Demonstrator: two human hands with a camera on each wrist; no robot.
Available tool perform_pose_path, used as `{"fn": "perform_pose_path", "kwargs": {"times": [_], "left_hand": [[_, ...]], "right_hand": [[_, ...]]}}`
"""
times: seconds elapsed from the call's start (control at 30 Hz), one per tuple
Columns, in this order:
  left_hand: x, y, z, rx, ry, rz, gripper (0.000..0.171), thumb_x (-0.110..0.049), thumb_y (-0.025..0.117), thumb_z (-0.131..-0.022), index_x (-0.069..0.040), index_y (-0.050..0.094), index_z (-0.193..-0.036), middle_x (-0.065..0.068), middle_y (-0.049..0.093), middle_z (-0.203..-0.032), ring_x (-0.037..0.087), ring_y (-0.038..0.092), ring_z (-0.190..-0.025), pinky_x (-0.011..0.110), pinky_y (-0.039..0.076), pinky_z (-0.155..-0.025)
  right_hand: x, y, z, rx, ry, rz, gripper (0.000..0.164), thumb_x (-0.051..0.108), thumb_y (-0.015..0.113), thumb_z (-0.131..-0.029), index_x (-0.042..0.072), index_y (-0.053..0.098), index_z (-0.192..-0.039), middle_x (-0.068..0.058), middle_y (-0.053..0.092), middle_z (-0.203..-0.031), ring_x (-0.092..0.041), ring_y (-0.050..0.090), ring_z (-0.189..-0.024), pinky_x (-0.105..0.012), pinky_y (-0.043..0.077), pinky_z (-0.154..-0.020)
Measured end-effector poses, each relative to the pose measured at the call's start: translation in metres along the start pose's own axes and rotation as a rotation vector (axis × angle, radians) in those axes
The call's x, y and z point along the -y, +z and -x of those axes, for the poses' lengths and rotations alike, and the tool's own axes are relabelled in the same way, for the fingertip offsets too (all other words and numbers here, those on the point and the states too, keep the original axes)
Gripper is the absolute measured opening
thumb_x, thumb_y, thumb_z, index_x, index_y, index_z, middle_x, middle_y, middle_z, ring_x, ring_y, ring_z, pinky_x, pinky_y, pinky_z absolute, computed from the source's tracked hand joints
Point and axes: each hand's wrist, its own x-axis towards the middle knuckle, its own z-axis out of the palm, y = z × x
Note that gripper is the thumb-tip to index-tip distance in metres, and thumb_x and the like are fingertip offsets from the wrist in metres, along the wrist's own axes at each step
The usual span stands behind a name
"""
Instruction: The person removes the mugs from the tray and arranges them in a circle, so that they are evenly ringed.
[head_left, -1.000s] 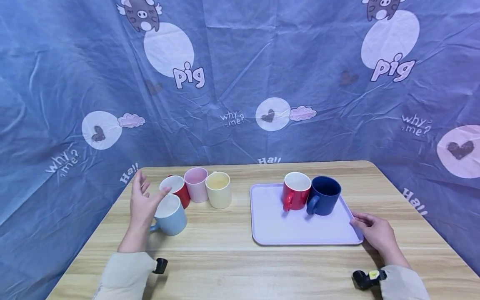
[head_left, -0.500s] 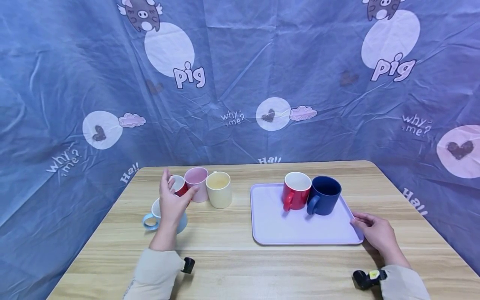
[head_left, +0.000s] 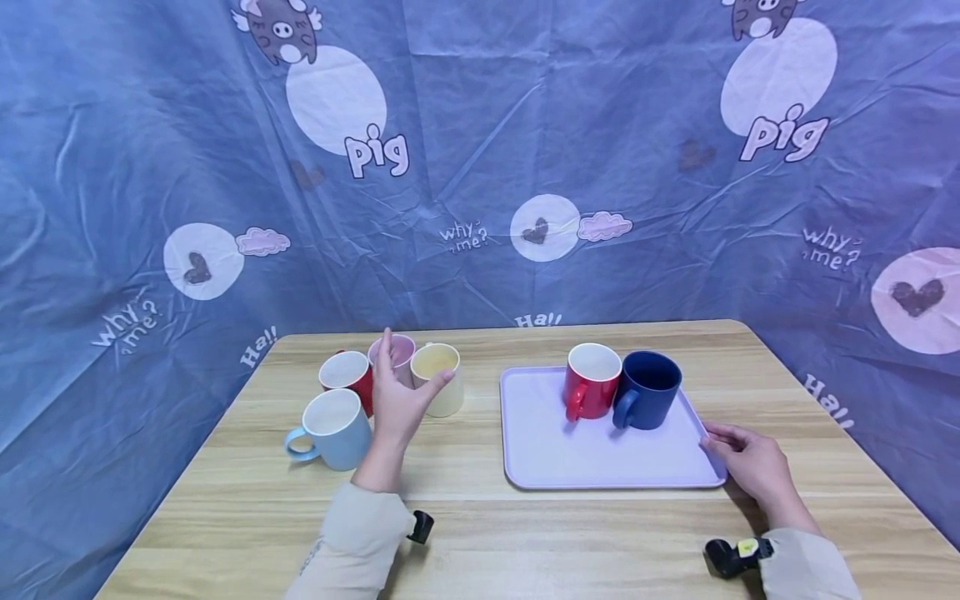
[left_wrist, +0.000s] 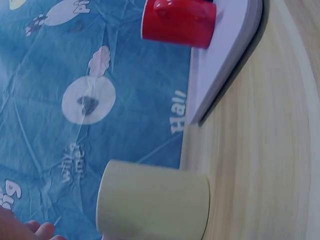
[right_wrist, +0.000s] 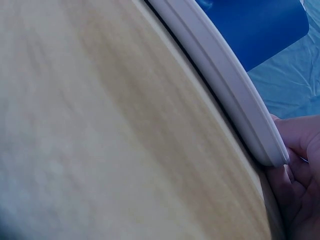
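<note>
My left hand (head_left: 399, 400), fingers spread and thumb apart, is above the table in front of the pink mug (head_left: 402, 348) and the cream mug (head_left: 442, 387). It holds nothing. In the left wrist view the cream mug (left_wrist: 155, 200) is close to the fingertips. My right hand (head_left: 756, 471) pinches the right rim of the lavender tray (head_left: 555, 467), thumb above and fingers below, as the right wrist view shows. On the tray stand a red mug (head_left: 590, 383) and a dark blue mug (head_left: 651, 392), side by side.
Left of my left hand stand a light blue mug (head_left: 341, 433), its handle to the left, and a red mug with a white inside (head_left: 348, 371) behind it. The wooden table (head_left: 540, 542) ends at a blue printed cloth (head_left: 480, 108) along the back.
My left hand has moved right, from beside the light blue mug to the pink and cream mugs, staying spread. My right hand and the tray have kept still.
</note>
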Motion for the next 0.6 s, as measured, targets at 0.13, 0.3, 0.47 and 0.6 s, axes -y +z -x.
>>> {"fn": "perform_pose_path", "kwargs": {"times": [0.13,0.3,0.47,0.6], "left_hand": [[0.000,0.014,0.002,0.014,0.002,0.017,0.105,-0.019,0.088,-0.065,-0.005,0.026,-0.149,0.023,0.033,-0.145,0.039,0.036,-0.130,0.050,0.031,-0.106],[0.001,0.031,0.006,0.029,0.014,-0.011,0.107,-0.024,0.090,-0.063,-0.006,0.027,-0.148,0.020,0.036,-0.144,0.038,0.038,-0.128,0.052,0.034,-0.102],[0.001,0.047,0.012,0.061,0.003,-0.055,0.108,-0.030,0.090,-0.062,-0.007,0.030,-0.148,0.018,0.036,-0.144,0.034,0.038,-0.128,0.051,0.033,-0.103],[0.000,0.059,0.018,0.103,0.005,-0.068,0.107,-0.034,0.090,-0.061,-0.006,0.031,-0.147,0.018,0.033,-0.146,0.035,0.038,-0.129,0.050,0.033,-0.104]], "right_hand": [[0.000,0.001,0.000,-0.002,-0.001,-0.002,0.040,0.025,0.065,-0.091,-0.008,0.064,-0.114,-0.019,0.070,-0.096,0.012,0.049,-0.072,-0.015,0.041,-0.063],[-0.002,0.001,0.000,0.003,0.000,-0.014,0.041,0.026,0.065,-0.091,-0.008,0.063,-0.115,-0.019,0.069,-0.096,0.014,0.048,-0.072,-0.014,0.041,-0.063],[-0.002,0.001,0.000,-0.001,-0.004,-0.011,0.041,0.026,0.065,-0.091,-0.007,0.064,-0.114,-0.019,0.070,-0.097,0.015,0.047,-0.072,-0.015,0.041,-0.063],[-0.003,0.002,-0.001,0.000,-0.004,-0.010,0.041,0.027,0.065,-0.091,-0.007,0.064,-0.114,-0.019,0.070,-0.097,0.015,0.047,-0.073,-0.014,0.041,-0.063]]}}
